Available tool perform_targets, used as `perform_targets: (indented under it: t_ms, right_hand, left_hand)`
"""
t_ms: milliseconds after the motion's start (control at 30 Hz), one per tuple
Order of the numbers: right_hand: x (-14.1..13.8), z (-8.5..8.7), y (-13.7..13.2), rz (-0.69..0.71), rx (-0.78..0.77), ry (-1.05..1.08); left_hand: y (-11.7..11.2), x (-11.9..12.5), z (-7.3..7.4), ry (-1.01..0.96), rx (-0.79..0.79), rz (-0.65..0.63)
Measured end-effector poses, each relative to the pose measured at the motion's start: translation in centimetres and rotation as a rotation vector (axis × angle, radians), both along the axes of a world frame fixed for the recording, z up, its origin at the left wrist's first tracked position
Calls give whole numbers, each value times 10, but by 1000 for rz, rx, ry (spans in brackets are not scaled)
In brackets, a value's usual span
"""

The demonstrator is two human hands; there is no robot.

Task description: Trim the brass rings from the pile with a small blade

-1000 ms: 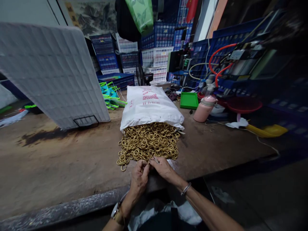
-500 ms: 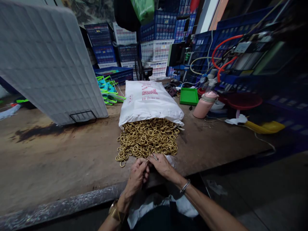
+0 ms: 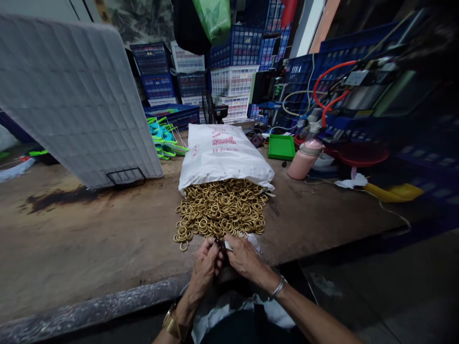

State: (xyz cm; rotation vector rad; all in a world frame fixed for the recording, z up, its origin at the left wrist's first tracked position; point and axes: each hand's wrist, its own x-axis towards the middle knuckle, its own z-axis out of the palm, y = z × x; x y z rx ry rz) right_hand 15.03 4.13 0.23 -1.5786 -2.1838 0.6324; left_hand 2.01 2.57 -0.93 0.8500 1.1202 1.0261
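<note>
My left hand (image 3: 205, 263) is closed in a pinch at the near edge of a heap of brass-coloured rings (image 3: 222, 208). A small dark piece shows at its fingertips, too unclear to name. Close beside it, my right hand (image 3: 245, 257) grips a small pale flat tool (image 3: 228, 245) between thumb and fingers. The fingertips of both hands nearly meet. Behind them the rings spill from the mouth of a white woven sack (image 3: 225, 155) with red print, lying on the wooden table (image 3: 118, 243).
A tall grey padded panel (image 3: 79, 100) stands at the left. Toward the right are a green tray (image 3: 281, 147), a pink bottle (image 3: 304, 160), a yellow scoop (image 3: 394, 192) and a machine with red hoses (image 3: 362, 88). Stacked crates (image 3: 234, 80) line the back.
My hands have drawn slightly apart at the fingertips, and the pale tool and dark piece now show more. The whole view has shifted down a little. The sack and rings lie as before.
</note>
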Motion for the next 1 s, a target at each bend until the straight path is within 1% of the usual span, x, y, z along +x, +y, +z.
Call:
perform_targets:
  t_ms: [100,233,333,400,467,567,667,733,800,900,1000]
  right_hand:
    - [0,-4,0,21,24,-16]
    - [1,-8,1,49,13,-10]
    - [1,-8,2,69,-8,-13]
    - [2,-7,3,84,-29,-30]
    - [5,-7,5,77,-46,-55]
    - [9,-11,9,45,-33,-48]
    - [7,-15,12,-17,-33,87]
    - [2,-15,13,-95,-123,274]
    - [-4,-13,11,-142,-289,492]
    - [-9,-9,6,-118,-538,730]
    - [-11,-6,2,-114,-649,843]
  left_hand:
    - [-1,0,0,17,23,-3]
    - [-1,1,-3,38,64,-5]
    - [0,0,-6,49,112,15]
    - [-1,0,-5,65,126,24]
    - [-5,0,0,74,116,15]
    - [-11,1,13,32,97,-40]
    - [-14,1,23,-66,69,-69]
    - [-12,1,25,-122,49,-62]
    - [-9,0,22,-151,50,-65]
    - [-5,-2,15,-183,72,-89]
    - [-4,-3,12,-201,93,-85]
